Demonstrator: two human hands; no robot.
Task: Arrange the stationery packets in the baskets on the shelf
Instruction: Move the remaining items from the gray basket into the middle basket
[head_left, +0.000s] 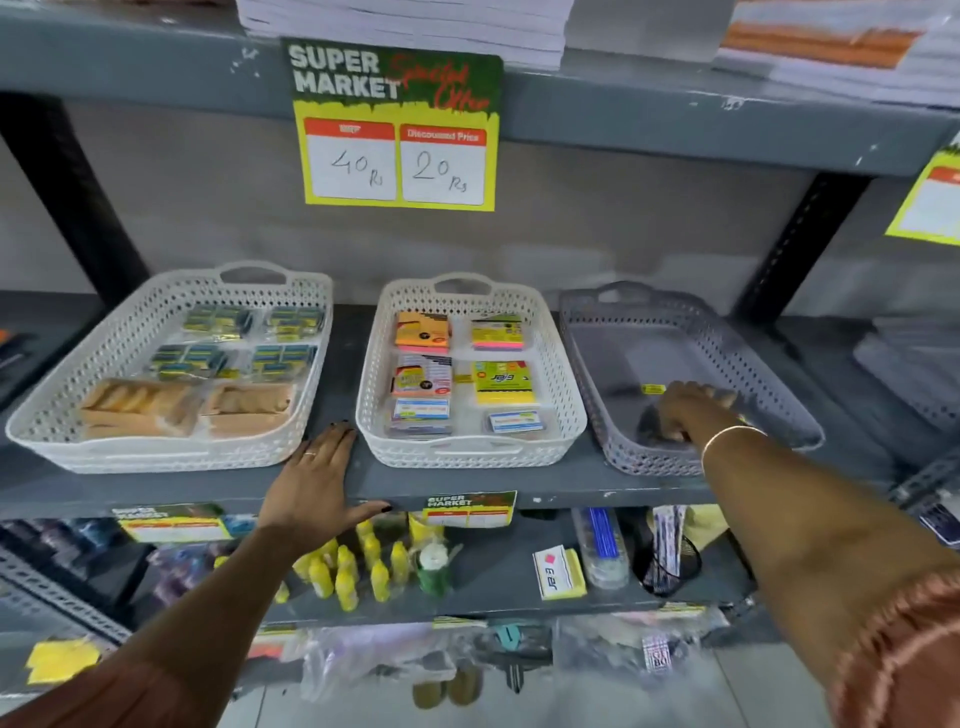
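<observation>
**Right hand in the grey basket, left flat on the shelf**

The left hand (322, 480) lies palm down on the shelf (467, 480), between the left white basket (47, 415) and the middle white basket (563, 410). Its fingers (340, 436) lie straight and close together, the thumb spread wide along the shelf's front edge; it holds nothing. The right hand (685, 408) reaches into the grey basket (769, 384), fingers curled down onto a dark packet (654, 423) on the basket floor; whether they grip it or only touch it cannot be told. Both white baskets hold packets in rows.
</observation>
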